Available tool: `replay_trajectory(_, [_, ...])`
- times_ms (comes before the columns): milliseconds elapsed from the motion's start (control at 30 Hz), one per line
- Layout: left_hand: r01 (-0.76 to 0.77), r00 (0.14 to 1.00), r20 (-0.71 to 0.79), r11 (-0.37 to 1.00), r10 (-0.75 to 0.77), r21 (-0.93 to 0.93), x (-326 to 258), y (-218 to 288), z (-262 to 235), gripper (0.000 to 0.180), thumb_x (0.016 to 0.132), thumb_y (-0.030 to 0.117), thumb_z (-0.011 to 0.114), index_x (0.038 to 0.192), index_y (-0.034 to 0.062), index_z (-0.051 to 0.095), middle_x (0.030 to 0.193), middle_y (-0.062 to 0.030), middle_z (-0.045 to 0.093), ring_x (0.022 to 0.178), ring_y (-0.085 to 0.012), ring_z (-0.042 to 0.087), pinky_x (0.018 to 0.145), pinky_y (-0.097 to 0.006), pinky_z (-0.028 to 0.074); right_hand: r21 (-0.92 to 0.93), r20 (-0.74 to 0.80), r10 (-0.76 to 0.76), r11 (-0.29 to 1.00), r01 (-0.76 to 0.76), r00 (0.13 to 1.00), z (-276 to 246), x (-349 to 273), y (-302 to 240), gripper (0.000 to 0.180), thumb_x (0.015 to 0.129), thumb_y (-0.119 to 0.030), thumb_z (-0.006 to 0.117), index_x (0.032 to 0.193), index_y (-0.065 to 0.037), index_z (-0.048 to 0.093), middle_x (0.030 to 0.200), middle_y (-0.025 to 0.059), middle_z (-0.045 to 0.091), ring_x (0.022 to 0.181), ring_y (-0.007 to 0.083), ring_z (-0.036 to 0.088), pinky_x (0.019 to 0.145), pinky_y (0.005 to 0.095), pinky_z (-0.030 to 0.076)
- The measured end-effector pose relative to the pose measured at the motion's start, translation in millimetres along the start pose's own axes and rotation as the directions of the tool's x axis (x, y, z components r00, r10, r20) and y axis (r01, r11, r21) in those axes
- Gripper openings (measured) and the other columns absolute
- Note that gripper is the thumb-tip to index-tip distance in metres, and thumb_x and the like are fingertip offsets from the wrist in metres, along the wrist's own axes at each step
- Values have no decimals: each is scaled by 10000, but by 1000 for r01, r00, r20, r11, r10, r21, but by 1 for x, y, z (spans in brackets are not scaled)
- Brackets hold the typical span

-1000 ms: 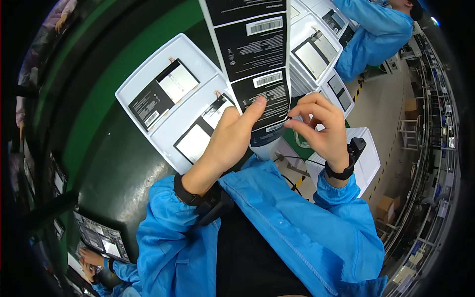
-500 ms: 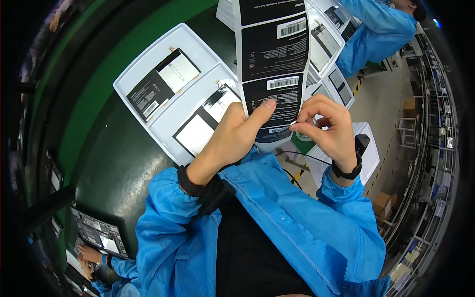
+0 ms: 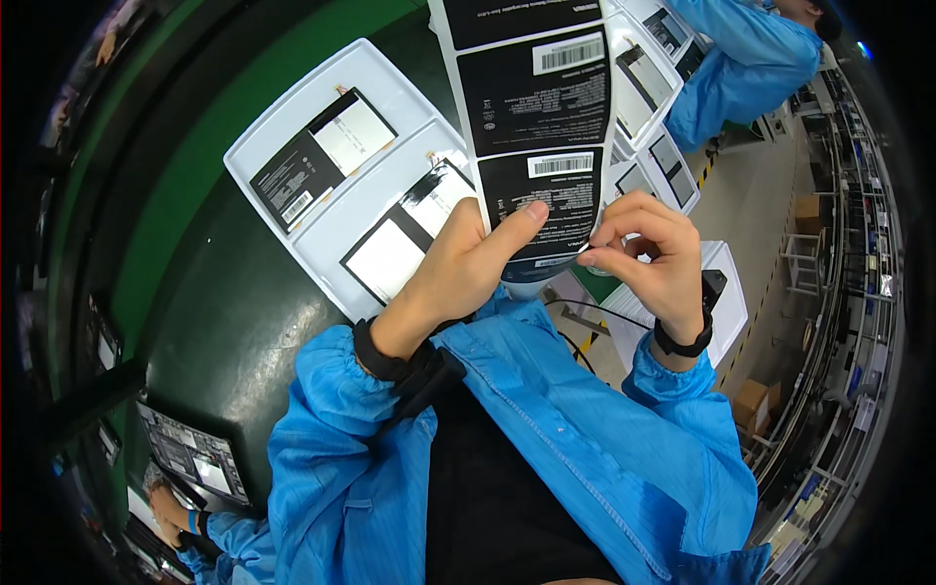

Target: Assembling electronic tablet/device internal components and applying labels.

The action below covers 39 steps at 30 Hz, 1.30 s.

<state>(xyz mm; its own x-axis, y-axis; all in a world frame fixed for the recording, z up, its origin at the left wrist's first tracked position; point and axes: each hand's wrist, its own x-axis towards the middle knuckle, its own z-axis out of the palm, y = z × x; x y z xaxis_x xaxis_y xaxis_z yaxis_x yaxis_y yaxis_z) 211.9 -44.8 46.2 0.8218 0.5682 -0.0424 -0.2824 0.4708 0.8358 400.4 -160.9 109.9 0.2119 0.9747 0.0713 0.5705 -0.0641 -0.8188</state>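
Observation:
A long strip of black labels (image 3: 546,112) on white backing hangs in front of me, each label with a white barcode and fine print. My left hand (image 3: 468,255) is closed on the strip's left side, thumb flat across the front and fingers behind, out of sight. At the strip's lower right edge my right hand (image 3: 651,252) pinches a label's corner between thumb and forefinger. Behind the left hand, a white two-compartment tray (image 3: 255,132) bears a battery pack with a black label (image 3: 295,181) and another battery pack with bare silver faces (image 3: 390,258).
The tray rests on a dark green work surface (image 3: 210,322). More white trays with battery packs (image 3: 639,88) are at the far right, beside a co-worker's blue sleeve (image 3: 746,68). At lower left, another person's hand (image 3: 168,509) is by an opened laptop chassis (image 3: 195,453).
The upper part of the label strip has swung slightly left. My right hand has shifted a little to the right, still pinching at the strip's edge. My left hand stays nearly in place.

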Motion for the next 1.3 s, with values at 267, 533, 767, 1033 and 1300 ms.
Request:
replay_trajectory(267, [-24,1000,14,998,25,-52,1,0,0,340,1071,208,530,1262,-53,634,1121,-100,720,975,-130,671,864,-276,540,23,34,66,998,-66,997,1,1,5,157,748,-65,864,837,-37,737,864,15,678,655,43,582,468,179,368])
replay_trajectory(533, [46,999,37,980,-39,-194,5,-7,-8,377,1063,221,523,1319,-47,591,1203,-144,704,1053,-185,699,921,-296,561,8,-95,-138,990,140,986,2,1,6,208,769,-4,840,967,-43,794,941,79,741,699,96,658,502,184,456])
replay_trajectory(767, [268,962,150,701,-227,-661,4,-12,-7,478,1075,282,439,1403,-58,512,1309,-192,656,1153,-257,673,1021,-377,531,-180,-105,-299,944,278,948,3,2,-4,202,740,0,851,932,-40,801,891,83,733,693,130,670,550,234,501])
replay_trajectory(1033, [227,968,21,836,-250,-500,3,-1,-1,496,1090,273,388,1412,-93,482,1347,-227,627,1221,-280,641,1077,-419,499,-243,-36,-122,964,110,992,3,-2,-9,162,775,4,819,910,-30,737,918,60,697,647,130,605,553,254,462])
replay_trajectory(1300, [-9,937,-348,996,-23,-92,28,-55,-19,435,1077,330,485,1047,-64,668,956,-105,673,860,-182,622,795,-353,470,-359,-77,-403,865,351,912,-2,-17,-7,135,839,27,746,921,-33,657,994,110,621,747,182,587,576,291,460])
